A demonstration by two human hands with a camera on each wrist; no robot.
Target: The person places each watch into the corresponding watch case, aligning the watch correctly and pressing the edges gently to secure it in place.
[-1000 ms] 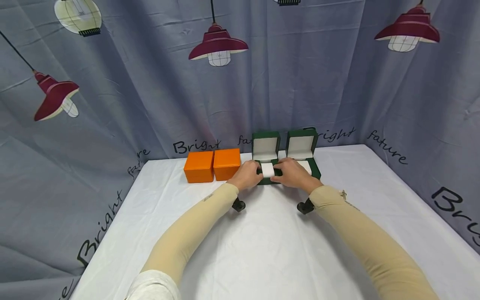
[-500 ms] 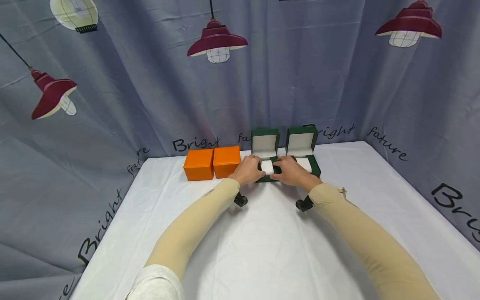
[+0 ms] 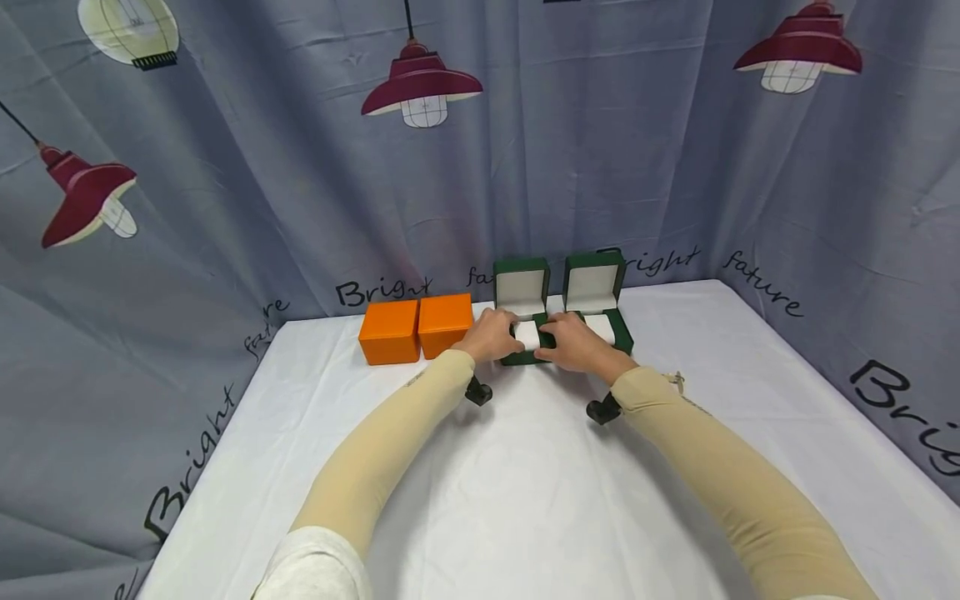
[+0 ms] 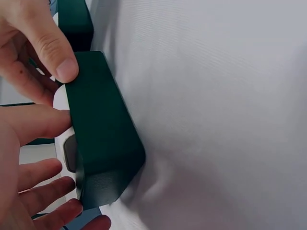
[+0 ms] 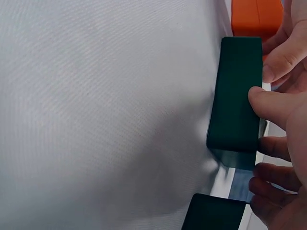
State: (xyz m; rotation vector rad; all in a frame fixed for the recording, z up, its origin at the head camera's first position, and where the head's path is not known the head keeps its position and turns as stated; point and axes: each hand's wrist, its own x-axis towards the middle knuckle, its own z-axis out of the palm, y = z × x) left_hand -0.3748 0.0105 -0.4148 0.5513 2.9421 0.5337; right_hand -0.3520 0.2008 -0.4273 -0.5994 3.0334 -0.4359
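Two green watch boxes stand with their lids raised at the back of the table, each with a white cushion inside. Over the left watch box [image 3: 521, 283], my left hand [image 3: 491, 336] and right hand [image 3: 573, 343] meet from both sides at its white cushion [image 3: 527, 335]. In the left wrist view, both thumbs lie at the top front edge of the box's green front wall [image 4: 103, 110]. The fingers curl over toward the back of the cushion, partly hidden. My right hand partly covers the right watch box [image 3: 592, 283].
Two shut orange boxes stand side by side left of my hands: a left orange box [image 3: 390, 332] and a right orange box [image 3: 446, 323]. A white cloth covers the table [image 3: 540, 483]. A grey printed curtain [image 3: 315, 167] hangs behind.
The head view has shifted slightly, so the scene sits a little further left. Both hands keep almost the same place at the left watch box's cushion; the boxes have not moved.
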